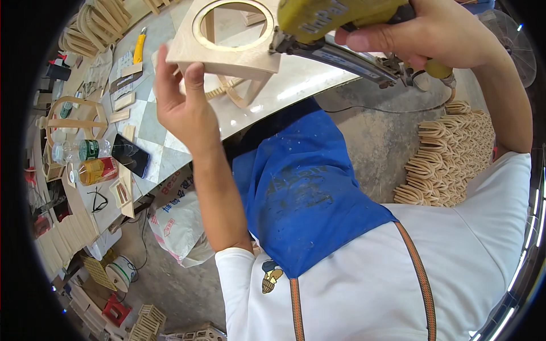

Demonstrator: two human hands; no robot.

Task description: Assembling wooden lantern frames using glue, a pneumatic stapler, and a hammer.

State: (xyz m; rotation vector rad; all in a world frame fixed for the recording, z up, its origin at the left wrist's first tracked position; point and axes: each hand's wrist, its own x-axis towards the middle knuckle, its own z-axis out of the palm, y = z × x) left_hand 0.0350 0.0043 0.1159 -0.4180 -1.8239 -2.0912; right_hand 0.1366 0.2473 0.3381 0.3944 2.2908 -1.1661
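My left hand (185, 102) grips the near left corner of a pale wooden frame (227, 63), thumb on its edge and fingers along its side. The frame has a round hole in its top panel and a curved piece below. In my right hand (424, 37) is a yellow nail gun (318, 20), held by its handle with the fingers wrapped round. Its nose is at the right edge of the frame, close to or touching the panel; I cannot tell which. The nail gun's long metal magazine (352, 59) slants down to the right.
On the checkered worktop (162, 133) lie a yellow utility knife (139, 46), a phone (131, 154), bottles (98, 170), glasses (98, 200) and wood offcuts. Curved wooden pieces (449, 156) are stacked on the floor at right. A plastic bag (179, 230) sits below the table. An air hose (387, 107) trails at right.
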